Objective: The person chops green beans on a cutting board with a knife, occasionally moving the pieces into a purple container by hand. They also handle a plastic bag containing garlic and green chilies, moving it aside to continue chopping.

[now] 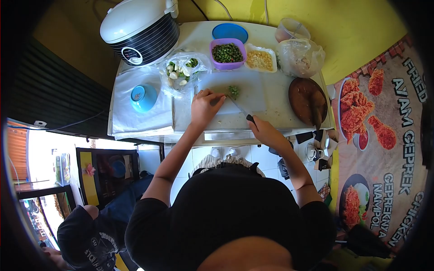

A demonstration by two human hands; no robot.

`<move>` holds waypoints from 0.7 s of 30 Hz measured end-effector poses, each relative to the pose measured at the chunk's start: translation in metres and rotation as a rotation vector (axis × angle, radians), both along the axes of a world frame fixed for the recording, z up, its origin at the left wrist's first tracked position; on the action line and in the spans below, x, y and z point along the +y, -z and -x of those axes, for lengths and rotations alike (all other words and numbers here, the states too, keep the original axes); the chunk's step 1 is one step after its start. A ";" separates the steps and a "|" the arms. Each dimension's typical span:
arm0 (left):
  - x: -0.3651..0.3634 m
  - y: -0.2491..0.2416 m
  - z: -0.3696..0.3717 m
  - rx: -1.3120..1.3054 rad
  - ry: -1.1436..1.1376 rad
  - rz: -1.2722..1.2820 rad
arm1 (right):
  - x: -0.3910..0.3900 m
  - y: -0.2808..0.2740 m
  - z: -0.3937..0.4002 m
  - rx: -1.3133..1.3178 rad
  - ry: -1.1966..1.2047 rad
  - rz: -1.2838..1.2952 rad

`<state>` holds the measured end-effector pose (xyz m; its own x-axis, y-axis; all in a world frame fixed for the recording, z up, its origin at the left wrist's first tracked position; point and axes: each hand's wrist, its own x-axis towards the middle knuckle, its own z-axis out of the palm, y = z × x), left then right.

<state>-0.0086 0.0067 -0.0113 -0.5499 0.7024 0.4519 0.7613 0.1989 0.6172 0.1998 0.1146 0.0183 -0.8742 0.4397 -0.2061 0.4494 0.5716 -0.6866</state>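
Observation:
My right hand (pixel 267 132) is wrapped round the black handle of a knife (pixel 239 107), at the front of a pale cutting board (pixel 253 88). The blade points away to the left, its tip close to my left fingers. My left hand (pixel 207 106) rests over the board's left part with fingers curled and pressed together; whatever they hold, if anything, is too small to make out. A small heap of chopped green vegetable (pixel 233 91) lies on the board just beyond the knife tip. Behind it, a purple container (pixel 228 66) holds more chopped greens.
A rice cooker (pixel 140 31) stands back left, by a plastic bag (pixel 181 72) of garlic and greens. A blue bowl (pixel 143 98) is at left. Behind are a blue lid (pixel 230 33) and white tub (pixel 261 58); a mortar (pixel 300 101) sits right. Another person (pixel 86 235) is lower left.

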 end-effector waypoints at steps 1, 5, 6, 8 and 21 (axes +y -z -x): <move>-0.001 0.001 0.000 0.005 0.004 -0.018 | 0.001 -0.003 0.001 -0.004 -0.005 0.017; -0.001 -0.003 -0.003 0.001 -0.007 -0.026 | -0.003 -0.011 0.011 0.018 0.025 0.023; -0.001 -0.006 -0.003 0.020 -0.010 -0.023 | -0.005 -0.012 0.013 0.020 0.013 0.038; -0.001 -0.007 -0.004 0.041 -0.013 -0.019 | -0.005 -0.010 0.015 0.022 0.002 0.054; 0.000 -0.001 -0.002 -0.049 -0.015 -0.052 | -0.004 -0.013 0.020 -0.064 -0.037 0.019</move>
